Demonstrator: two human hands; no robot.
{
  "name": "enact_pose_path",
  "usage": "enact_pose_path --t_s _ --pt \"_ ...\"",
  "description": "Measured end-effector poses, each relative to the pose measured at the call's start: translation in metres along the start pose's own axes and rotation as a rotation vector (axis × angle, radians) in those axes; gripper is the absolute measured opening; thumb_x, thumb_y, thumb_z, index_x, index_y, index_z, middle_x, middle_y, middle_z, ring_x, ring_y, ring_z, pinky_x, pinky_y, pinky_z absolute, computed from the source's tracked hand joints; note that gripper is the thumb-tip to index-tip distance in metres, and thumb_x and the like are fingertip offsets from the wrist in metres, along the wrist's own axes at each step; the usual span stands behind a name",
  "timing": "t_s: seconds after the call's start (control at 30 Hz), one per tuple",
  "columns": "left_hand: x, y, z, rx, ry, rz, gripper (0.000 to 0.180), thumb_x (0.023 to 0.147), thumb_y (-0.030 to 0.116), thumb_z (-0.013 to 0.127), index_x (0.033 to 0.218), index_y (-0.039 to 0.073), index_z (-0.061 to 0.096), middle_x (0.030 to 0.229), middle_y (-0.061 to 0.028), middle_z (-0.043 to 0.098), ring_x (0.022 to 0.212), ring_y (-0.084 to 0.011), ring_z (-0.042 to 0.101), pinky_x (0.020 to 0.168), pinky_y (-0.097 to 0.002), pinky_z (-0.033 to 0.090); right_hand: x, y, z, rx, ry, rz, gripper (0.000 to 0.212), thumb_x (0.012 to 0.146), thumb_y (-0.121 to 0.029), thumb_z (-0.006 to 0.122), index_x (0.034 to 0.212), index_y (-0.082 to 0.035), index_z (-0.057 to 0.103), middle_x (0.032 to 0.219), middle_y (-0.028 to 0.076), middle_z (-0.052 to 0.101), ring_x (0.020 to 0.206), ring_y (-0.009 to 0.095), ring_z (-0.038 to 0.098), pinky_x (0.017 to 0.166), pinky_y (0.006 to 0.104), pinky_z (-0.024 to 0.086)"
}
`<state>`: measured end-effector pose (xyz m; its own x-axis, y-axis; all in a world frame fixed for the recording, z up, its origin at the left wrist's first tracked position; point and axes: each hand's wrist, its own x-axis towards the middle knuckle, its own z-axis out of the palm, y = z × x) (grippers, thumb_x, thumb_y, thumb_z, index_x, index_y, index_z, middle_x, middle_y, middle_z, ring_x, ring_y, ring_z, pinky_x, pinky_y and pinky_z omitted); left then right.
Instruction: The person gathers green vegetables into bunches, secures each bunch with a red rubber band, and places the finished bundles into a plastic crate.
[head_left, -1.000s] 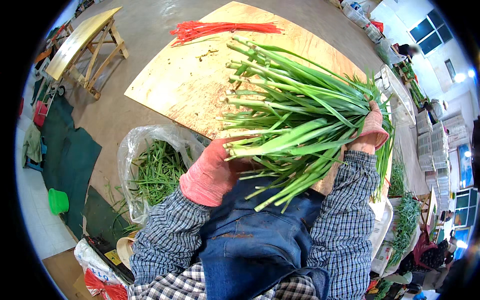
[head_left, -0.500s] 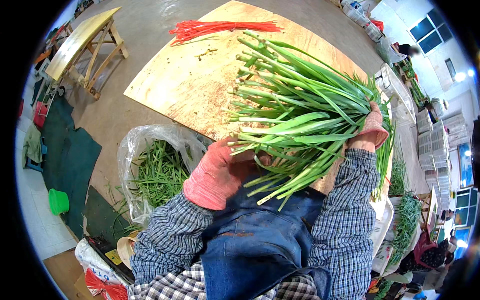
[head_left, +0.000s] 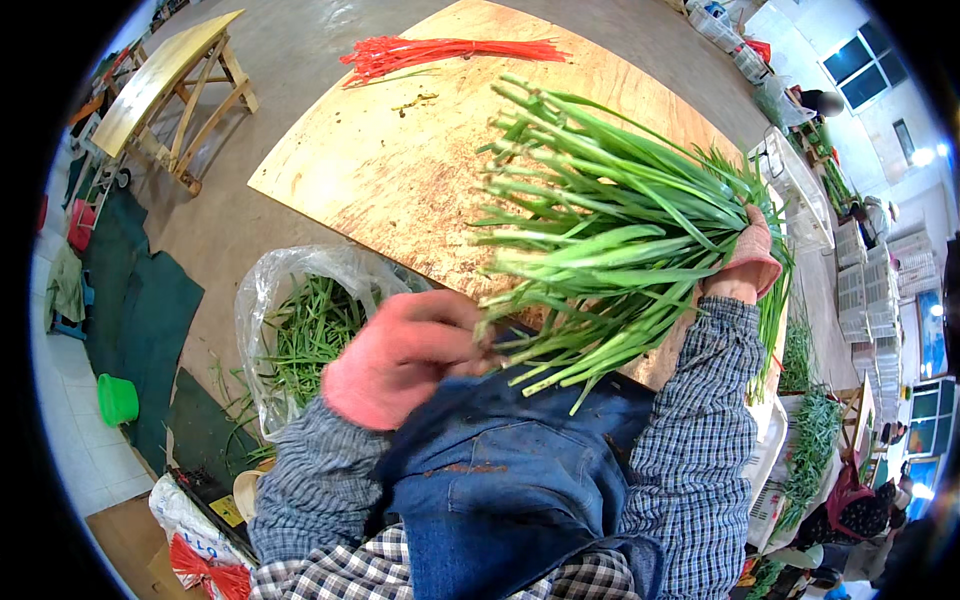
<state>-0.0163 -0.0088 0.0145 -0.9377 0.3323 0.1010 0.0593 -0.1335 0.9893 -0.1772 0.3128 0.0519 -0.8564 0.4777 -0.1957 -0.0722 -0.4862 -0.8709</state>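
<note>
A thick bunch of garlic chives (head_left: 610, 230), with long flat leaves and pale cut ends pointing left, is held above the table's near right side. My right hand (head_left: 752, 255), in a pink glove with bare skin showing at the wrist, is closed round its leafy part. My left hand (head_left: 405, 350), in a pink knit glove, is beside the lower cut ends with its fingers curled. It is blurred, and anything between the fingertips cannot be made out. Stem ends nearest that hand are blurred too.
Red ties (head_left: 455, 58) lie at the far edge of the wooden table (head_left: 350, 170). A clear plastic bag (head_left: 258, 330) of green scraps stands left of the table. Beyond are a wooden bench (head_left: 165, 75) and a green basin (head_left: 117, 400). Crates (head_left: 870, 290) stand at right.
My left hand has drawn back to the left, away from the cut ends. The bunch in my right hand has shifted slightly right.
</note>
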Motion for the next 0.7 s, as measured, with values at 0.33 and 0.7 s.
enact_pose_path --t_s 0.33,0.7 --pt "-0.036 0.030 -0.021 0.573 0.467 -0.054 0.035 0.073 0.010 0.066 0.107 0.004 0.062 0.117 -0.0146 0.053 0.107 -0.0241 0.053 0.092 -0.0323 0.041 -0.004 0.011 0.005 -0.001 0.041 0.040 0.028 0.079 -0.023 0.054 0.099 -0.003 0.058 0.089 0.013 0.065 0.070 0.029 0.063 0.066 0.0413 0.054" --pt "-0.001 0.017 0.010 -0.116 0.227 -0.075 0.016 0.077 0.002 0.061 0.091 -0.003 0.065 0.086 -0.0081 0.065 0.086 -0.0165 0.060 0.083 -0.0261 0.044 -0.020 0.009 0.018 0.000 0.022 0.020 0.028 0.078 -0.022 0.056 0.098 -0.003 0.058 0.088 0.013 0.064 0.070 0.030 0.063 0.068 0.0420 0.054"
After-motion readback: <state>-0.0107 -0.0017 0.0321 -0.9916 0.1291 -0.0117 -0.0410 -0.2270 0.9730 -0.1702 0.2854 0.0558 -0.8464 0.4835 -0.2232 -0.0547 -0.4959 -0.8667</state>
